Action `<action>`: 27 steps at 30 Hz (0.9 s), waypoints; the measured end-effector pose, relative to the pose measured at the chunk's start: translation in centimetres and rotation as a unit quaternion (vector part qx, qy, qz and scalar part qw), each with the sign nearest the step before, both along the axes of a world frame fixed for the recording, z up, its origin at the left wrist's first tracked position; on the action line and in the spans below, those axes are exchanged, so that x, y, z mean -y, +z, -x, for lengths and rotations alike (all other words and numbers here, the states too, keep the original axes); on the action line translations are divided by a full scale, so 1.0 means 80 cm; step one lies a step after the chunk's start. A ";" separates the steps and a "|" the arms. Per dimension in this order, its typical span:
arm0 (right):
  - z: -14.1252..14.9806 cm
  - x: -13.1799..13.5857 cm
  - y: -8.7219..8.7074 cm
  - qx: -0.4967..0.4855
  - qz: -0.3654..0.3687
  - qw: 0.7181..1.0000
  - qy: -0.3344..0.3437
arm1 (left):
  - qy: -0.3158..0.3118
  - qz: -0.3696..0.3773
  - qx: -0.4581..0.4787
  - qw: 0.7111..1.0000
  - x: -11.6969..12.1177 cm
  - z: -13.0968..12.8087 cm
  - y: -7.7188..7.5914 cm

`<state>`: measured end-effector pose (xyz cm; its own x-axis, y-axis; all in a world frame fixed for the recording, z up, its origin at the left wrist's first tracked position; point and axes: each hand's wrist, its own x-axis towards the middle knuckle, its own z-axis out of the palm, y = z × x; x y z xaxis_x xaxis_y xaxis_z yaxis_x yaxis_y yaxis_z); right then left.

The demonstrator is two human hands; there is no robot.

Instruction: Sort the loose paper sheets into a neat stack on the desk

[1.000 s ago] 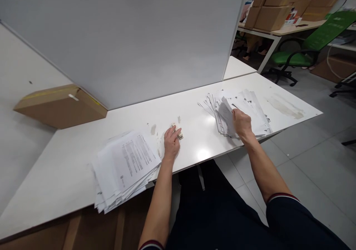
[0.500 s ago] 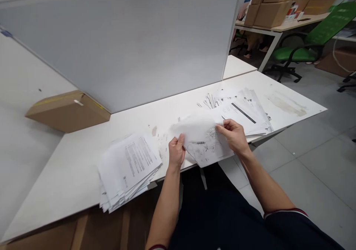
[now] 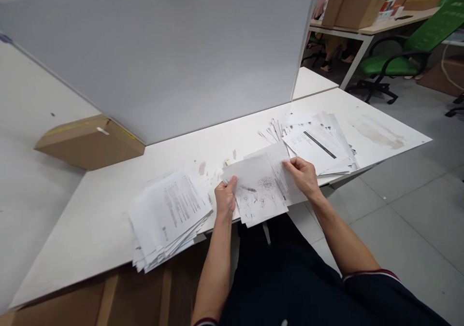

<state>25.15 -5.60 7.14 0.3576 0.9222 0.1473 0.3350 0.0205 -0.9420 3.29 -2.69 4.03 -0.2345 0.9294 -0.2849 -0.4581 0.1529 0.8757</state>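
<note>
My left hand (image 3: 225,196) pinches the left edge of a paper sheet with flower drawings (image 3: 259,188), thumb on top. Behind it and to the right shows a printed sheet (image 3: 284,174) with lines of text and a dark bar; my right hand (image 3: 303,175) grips its right edge between thumb and fingers. Both sheets are held over the front edge of the desk, partly overlapping. To the left lies a stack of printed papers (image 3: 170,215), its edges uneven. A looser, fanned pile of papers (image 3: 315,145) is just beyond my right hand.
A white desk (image 3: 108,210) runs along a tall grey-white panel (image 3: 181,60). A cardboard box (image 3: 90,142) stands at the back left. Farther right are a green chair (image 3: 391,65) and another table with stacked cardboard boxes (image 3: 357,9). A person's feet show beneath that table.
The drawing sheet has shifted left with my left hand, uncovering the printed sheet in my right hand. The two sheets now lie apart at their right edges.
</note>
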 end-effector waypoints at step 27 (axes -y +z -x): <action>-0.006 -0.032 -0.040 -0.178 0.067 0.979 0.075 | -0.085 -0.020 0.042 0.995 0.006 0.016 0.006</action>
<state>25.61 -3.02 3.93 0.2240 0.9707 -0.0873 -0.0121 -0.0868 -0.9962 2.05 -3.20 4.55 -0.0504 0.9648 -0.2580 -0.5000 0.1992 0.8428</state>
